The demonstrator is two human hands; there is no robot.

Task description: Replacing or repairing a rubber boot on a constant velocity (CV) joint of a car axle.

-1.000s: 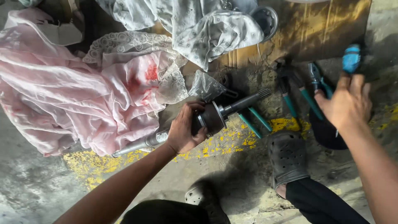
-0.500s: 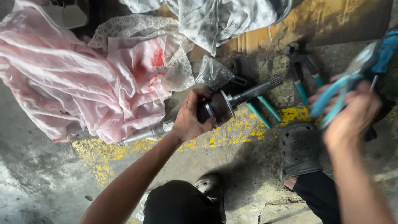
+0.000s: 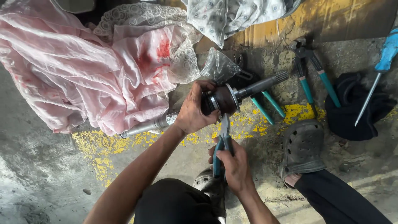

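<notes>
Axle shaft [image 3: 248,89] sits across your lap line now, lifted off the concrete floor [image 3: 49,182], its splined end aimed at the cardboard [image 3: 315,20] along the far edge. Your left hand [image 3: 195,112] is wrapped tight around the dark joint [image 3: 222,99], same clamp as a second ago, so the part hasn't shifted. What's new is your right hand [image 3: 234,164]: half a second back it was out at the right edge, lifting the teal pliers [image 3: 222,143]; now it's in close beneath the joint, fingers squeezed round both handles, nose pointing up and touching the joint's underside. Whether the tips actually bite a ring or clip there, you can't tell from this view. To my eye that puts you at the start of tool work on the joint. Spare pliers [image 3: 313,76] and a blue screwdriver [image 3: 379,74] lie near the right edge, beside the black rag [image 3: 352,108]. Pink cloth [image 3: 83,74] covers the shaft's other end.
</notes>
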